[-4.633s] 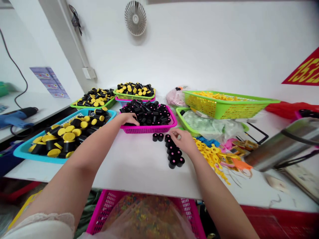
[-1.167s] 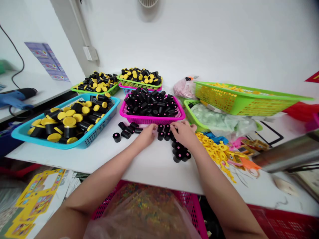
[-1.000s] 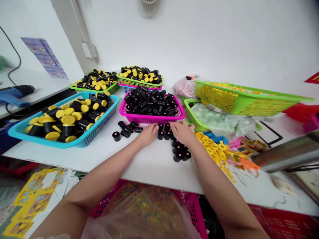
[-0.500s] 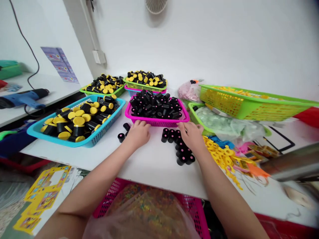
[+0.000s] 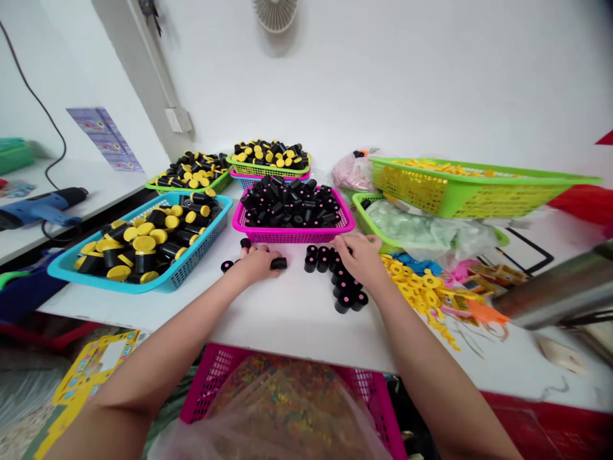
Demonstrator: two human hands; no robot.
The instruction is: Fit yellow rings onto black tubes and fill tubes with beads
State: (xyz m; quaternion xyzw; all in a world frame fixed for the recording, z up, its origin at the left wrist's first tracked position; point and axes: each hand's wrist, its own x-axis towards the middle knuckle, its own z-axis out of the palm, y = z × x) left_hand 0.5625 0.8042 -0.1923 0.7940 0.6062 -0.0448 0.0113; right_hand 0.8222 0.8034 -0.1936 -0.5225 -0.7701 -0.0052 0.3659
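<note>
My left hand (image 5: 258,264) is low over the white table, fingers curled, with a small black cylinder (image 5: 279,263) lying on its side at its thumb and fingertips. Other black cylinders are beside that hand, one standing (image 5: 227,266) with a pink dot on top. My right hand (image 5: 360,255) bends over the far end of a cluster of upright black cylinders (image 5: 342,286) with pink dots. Its fingers are drawn together, and whatever lies under them is hidden. Just beyond both hands, a magenta basket (image 5: 287,235) is heaped with similar black cylinders.
A blue basket (image 5: 165,281) of yellow-capped black containers stands left, with green baskets (image 5: 220,185) behind. At right, a green basket (image 5: 445,191) sits above bagged pieces (image 5: 416,227), near loose yellow parts (image 5: 421,291). Below the table edge is a magenta crate (image 5: 194,399) with a plastic bag.
My left hand has turned, and a black cylinder now shows at its fingertips. My right hand stays over the upright cluster. The whole view has shifted slightly.
</note>
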